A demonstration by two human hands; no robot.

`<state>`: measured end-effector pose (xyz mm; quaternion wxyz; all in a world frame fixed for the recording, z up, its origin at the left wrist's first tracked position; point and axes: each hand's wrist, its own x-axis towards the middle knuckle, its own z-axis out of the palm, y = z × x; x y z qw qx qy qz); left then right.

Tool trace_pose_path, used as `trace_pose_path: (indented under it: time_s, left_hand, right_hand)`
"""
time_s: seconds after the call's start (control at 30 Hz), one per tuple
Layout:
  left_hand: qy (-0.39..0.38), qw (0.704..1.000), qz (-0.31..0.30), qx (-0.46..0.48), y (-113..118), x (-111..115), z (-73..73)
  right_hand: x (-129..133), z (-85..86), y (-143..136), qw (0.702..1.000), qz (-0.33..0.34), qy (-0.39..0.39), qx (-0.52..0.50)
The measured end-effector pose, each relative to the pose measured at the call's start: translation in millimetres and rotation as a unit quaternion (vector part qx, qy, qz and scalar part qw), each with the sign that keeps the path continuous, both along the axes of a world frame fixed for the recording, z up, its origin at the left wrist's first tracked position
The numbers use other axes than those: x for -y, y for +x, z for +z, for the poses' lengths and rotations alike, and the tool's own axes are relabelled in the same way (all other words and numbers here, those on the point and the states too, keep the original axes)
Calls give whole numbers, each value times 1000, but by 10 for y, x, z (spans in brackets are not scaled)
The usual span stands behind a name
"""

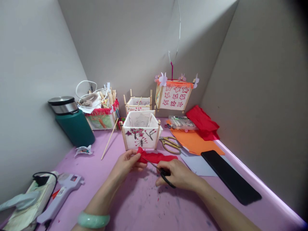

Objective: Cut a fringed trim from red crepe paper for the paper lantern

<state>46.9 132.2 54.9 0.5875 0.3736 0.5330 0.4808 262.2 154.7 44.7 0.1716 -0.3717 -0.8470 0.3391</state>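
Red strip (pixel 161 157) runs crosswise over the purple table (pixel 141 208), just in front of the white box (pixel 141 138) w/ flower drawings. L hand (pixel 128 161) is clamped on the strip's L end, thumb on top, other fingers curled beneath; forearm comes up from bottom L, green bangle (pixel 93 220) round it. R hand (pixel 179 175) is clamped on black-handled scissors (pixel 166 179), knuckles up, forearm slanting in from bottom R. Blades point up-L, tips at the strip nr L hand's fingers; can't tell if they're apart. Gold-handled scissors (pixel 166 141) lie R of the box.
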Motion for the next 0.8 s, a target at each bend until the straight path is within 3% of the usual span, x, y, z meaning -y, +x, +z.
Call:
trace_pose_path:
  time_s: [0.8]
  left_hand:
    - [-1,1000,7,-13,5,1,22]
  right_hand:
    - [-16,-16,6,1000,-6,10,7]
